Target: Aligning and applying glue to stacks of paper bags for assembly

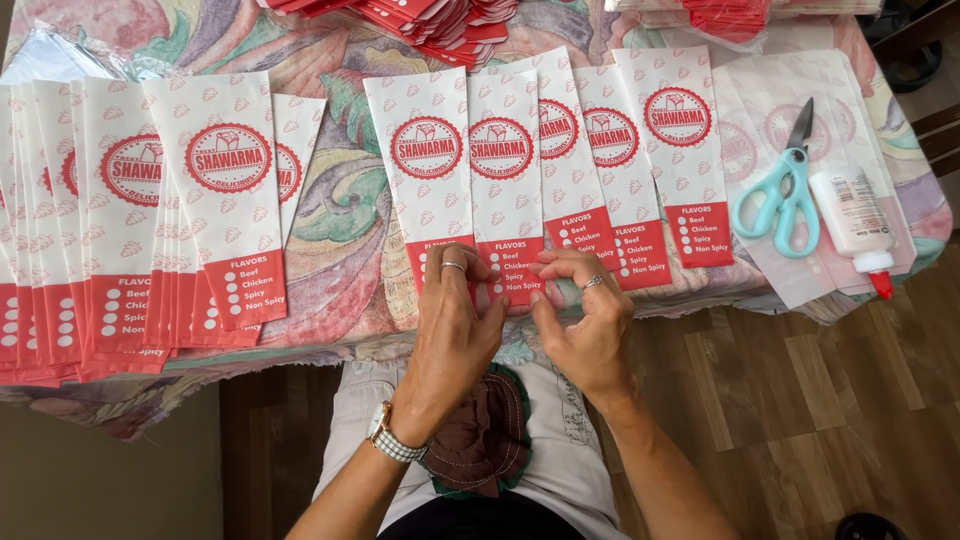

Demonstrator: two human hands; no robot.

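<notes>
Both hands meet at the red bottom edge of one white-and-red paper bag (503,190), which lies flat in the row on the flower-patterned tablecloth (340,220), at the table's near edge. The left hand (455,315) curls its fingers (452,262) over the bag's lower left corner, and the right hand (590,320) bends its fingers (560,262) onto the lower right part, the fingertips of both pressed together on the red strip as if pinching its fold; whether the paper is gripped from beneath cannot be told. Left of this bag lies its overlapped neighbour (420,165); further left sits a thick fanned stack of the same bags (130,220). Right of it, past more bags, pale blue scissors (782,195) lie just beside a white glue bottle with a red tip (852,225).
</notes>
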